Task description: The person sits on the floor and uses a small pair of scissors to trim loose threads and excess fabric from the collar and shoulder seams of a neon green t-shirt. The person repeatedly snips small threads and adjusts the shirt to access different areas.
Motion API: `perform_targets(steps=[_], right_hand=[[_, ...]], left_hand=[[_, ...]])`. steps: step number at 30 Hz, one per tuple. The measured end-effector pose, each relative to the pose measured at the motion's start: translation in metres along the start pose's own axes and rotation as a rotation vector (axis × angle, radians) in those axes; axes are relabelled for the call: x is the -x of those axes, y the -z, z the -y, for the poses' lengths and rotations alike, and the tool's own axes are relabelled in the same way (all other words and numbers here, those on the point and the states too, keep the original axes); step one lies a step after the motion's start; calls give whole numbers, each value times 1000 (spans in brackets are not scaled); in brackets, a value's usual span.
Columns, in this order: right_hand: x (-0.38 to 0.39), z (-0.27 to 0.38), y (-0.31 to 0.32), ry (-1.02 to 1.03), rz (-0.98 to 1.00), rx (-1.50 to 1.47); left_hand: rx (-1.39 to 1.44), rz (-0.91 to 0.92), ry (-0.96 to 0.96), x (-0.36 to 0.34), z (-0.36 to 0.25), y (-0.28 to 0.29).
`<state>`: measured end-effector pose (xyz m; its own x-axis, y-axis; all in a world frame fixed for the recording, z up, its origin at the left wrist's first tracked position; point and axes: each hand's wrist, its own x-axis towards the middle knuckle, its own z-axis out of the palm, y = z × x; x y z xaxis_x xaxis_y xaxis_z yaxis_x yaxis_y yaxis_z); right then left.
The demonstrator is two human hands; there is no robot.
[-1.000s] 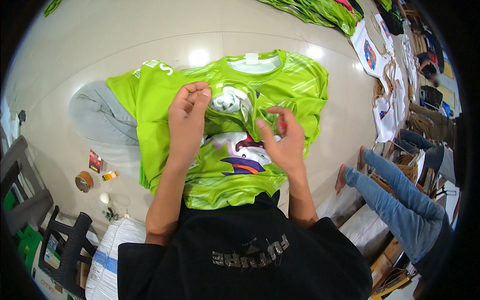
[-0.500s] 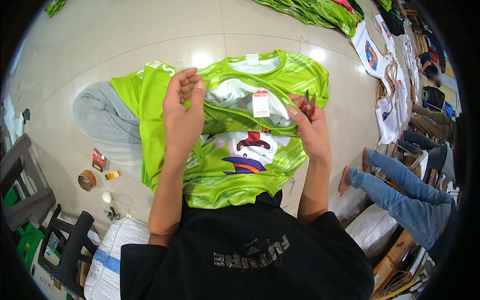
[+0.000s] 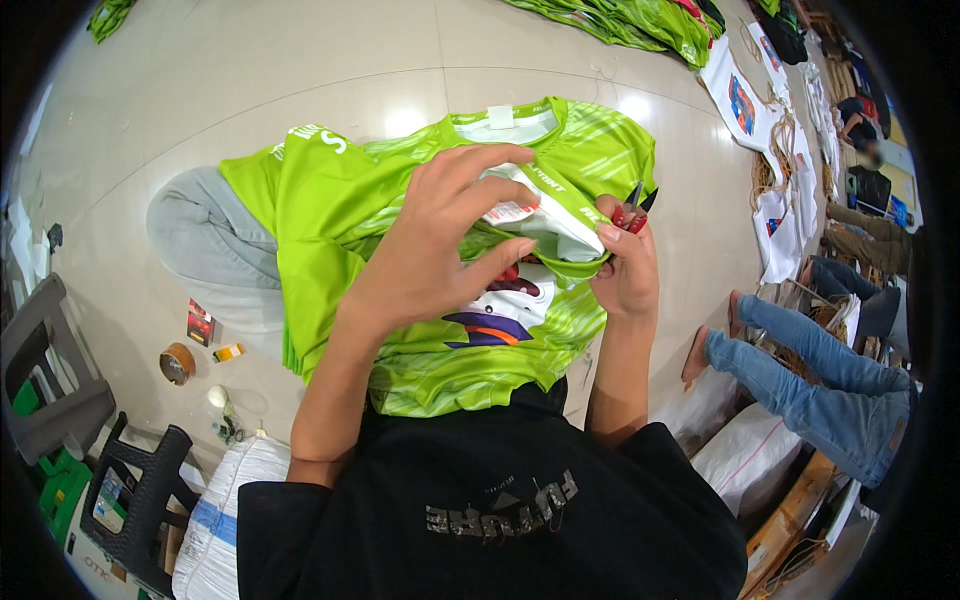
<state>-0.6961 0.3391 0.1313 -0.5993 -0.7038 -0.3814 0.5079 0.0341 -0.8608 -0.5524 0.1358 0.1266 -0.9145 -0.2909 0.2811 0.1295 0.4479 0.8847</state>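
Observation:
A bright green jersey with a cartoon print lies across my lap. Its collar is pinched by my right hand, and small red-handled snips sit in the same hand, dark blades pointing up and away. Above the neck opening hovers my left hand, thumb and fingers spread apart and holding nothing I can see. A white-and-red hang tag shows partly beneath those fingers. Just beyond lies another green jersey's neckline with a white label.
More green jerseys are heaped on the floor ahead. White printed bags with cords lie to the right, near a person's jeans-clad legs. At left are a roll of tape, a red box, a dark chair and a white sack.
My left hand has swung right, from beside the collar to over the neck opening, its fingers spreading. The tag has shifted and tilted. My right hand keeps the collar and snips.

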Motion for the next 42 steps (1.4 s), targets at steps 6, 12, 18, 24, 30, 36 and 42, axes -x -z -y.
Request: perform_targets(steps=[6,12,18,24,30,36,42], right_hand=[[-4,-5,5,0,31,-66],[-8,-10,5,-84,7,-122],[-18,-21,-13,48,-238,506],[-7,4,-27,260,-162,861],[2,19,-40,438,44,1167],[2,16,-43,403,80,1255],[3,12,-46,386,67,1245]], left_hand=[[102,21,-75,-11,17,3],[426,161,252,-3,22,4],[502,49,354,9,25,1],[591,-28,454,13,25,0],[656,-109,468,14,27,-7],[601,-121,472,17,28,-9],[574,-138,465,16,26,-11]])
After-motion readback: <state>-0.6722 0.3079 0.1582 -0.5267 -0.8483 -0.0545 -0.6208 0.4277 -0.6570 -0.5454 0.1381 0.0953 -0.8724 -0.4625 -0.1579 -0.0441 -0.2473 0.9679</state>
